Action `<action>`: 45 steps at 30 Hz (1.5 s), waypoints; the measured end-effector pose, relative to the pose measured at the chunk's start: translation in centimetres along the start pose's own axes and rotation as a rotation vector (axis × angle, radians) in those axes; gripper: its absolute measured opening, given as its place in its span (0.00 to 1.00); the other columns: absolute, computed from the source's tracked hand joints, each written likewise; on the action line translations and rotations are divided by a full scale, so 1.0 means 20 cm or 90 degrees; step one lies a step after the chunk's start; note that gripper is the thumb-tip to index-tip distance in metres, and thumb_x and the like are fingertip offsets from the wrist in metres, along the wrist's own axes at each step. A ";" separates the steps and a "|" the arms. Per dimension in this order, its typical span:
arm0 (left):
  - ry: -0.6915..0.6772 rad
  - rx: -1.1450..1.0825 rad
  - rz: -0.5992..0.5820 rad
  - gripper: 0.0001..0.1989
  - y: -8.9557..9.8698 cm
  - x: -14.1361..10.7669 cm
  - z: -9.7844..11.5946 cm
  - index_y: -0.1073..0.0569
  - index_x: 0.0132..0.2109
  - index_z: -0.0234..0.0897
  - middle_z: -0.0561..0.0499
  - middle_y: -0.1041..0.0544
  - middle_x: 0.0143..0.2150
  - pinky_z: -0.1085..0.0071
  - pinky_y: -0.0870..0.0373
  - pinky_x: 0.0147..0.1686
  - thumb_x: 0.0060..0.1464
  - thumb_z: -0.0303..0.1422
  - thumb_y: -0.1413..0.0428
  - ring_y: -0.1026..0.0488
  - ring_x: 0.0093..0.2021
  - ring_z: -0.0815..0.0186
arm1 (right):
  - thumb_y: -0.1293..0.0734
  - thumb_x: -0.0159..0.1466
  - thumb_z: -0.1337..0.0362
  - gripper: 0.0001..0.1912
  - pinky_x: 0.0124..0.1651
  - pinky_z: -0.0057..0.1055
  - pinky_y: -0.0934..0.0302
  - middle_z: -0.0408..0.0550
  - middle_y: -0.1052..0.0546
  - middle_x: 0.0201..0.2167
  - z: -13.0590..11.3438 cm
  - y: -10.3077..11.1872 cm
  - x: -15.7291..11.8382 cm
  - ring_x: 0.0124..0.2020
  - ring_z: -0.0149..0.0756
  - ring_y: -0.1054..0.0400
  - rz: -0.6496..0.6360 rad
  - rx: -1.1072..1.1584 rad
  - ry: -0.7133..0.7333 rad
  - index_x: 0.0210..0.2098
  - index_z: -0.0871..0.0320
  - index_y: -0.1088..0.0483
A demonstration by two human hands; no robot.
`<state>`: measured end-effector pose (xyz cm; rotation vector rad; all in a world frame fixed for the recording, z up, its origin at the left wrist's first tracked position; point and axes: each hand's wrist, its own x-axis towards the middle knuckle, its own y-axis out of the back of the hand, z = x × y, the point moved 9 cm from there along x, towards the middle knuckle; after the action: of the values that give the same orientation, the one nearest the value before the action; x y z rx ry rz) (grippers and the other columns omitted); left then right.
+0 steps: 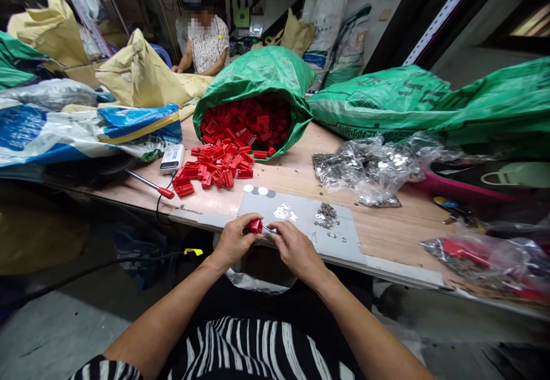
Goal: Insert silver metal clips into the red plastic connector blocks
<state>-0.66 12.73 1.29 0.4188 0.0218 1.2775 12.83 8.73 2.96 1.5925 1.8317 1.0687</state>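
Note:
Between finger and thumb, my left hand (235, 239) grips a red plastic part (255, 226) at the table's front edge. My right hand (296, 247) pinches a small, thin metal piece (268, 229) that points at the red part's right end. Just beyond my hands lies a grey mat (307, 211), with small white pieces (283, 212) and a heap of small dark metal pieces (327, 215) on it. More red parts (215, 165) spill out of a green sack (262, 73) onto the wooden table.
A red-handled screwdriver (165, 192) and a white device (172, 157) with a cable lie at the left. Clear bags of metal pieces (365, 168) and a pink basket (464, 188) stand right. Green sacks (387, 102) line the back. A person (206, 42) sits across the table.

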 end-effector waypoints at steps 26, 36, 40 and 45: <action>0.459 -0.909 -0.004 0.05 -0.24 -0.23 0.00 0.28 0.36 0.29 0.44 0.21 0.36 0.58 0.32 0.55 0.57 0.28 0.45 0.21 0.40 0.60 | 0.45 0.69 0.59 0.15 0.41 0.27 0.37 0.46 0.22 0.38 -0.13 0.08 -0.04 0.36 0.33 0.28 0.002 0.211 0.082 0.48 0.53 0.30; 0.506 -0.935 0.042 0.11 -0.23 -0.24 0.00 0.27 0.35 0.27 0.44 0.20 0.32 0.63 0.26 0.47 0.62 0.28 0.51 0.21 0.34 0.63 | 0.43 0.68 0.60 0.18 0.43 0.30 0.35 0.45 0.23 0.48 -0.14 0.04 -0.07 0.44 0.37 0.27 -0.068 0.094 0.087 0.58 0.49 0.40; 0.486 -0.941 0.051 0.11 -0.24 -0.24 0.01 0.28 0.34 0.28 0.44 0.20 0.32 0.61 0.29 0.50 0.61 0.29 0.51 0.21 0.35 0.64 | 0.43 0.68 0.61 0.16 0.44 0.30 0.36 0.46 0.24 0.48 -0.13 0.05 -0.07 0.44 0.38 0.27 -0.019 0.083 0.090 0.54 0.51 0.36; 0.486 -0.921 0.019 0.06 -0.27 -0.26 0.02 0.29 0.35 0.31 0.46 0.20 0.34 0.59 0.32 0.53 0.56 0.30 0.44 0.21 0.38 0.61 | 0.46 0.70 0.59 0.16 0.39 0.26 0.37 0.45 0.22 0.35 -0.10 0.07 -0.06 0.35 0.33 0.27 0.017 0.201 0.072 0.46 0.54 0.29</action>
<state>2.87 6.51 -1.27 -1.3041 -0.2518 1.1077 12.38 7.09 5.04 1.7675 2.1467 0.9329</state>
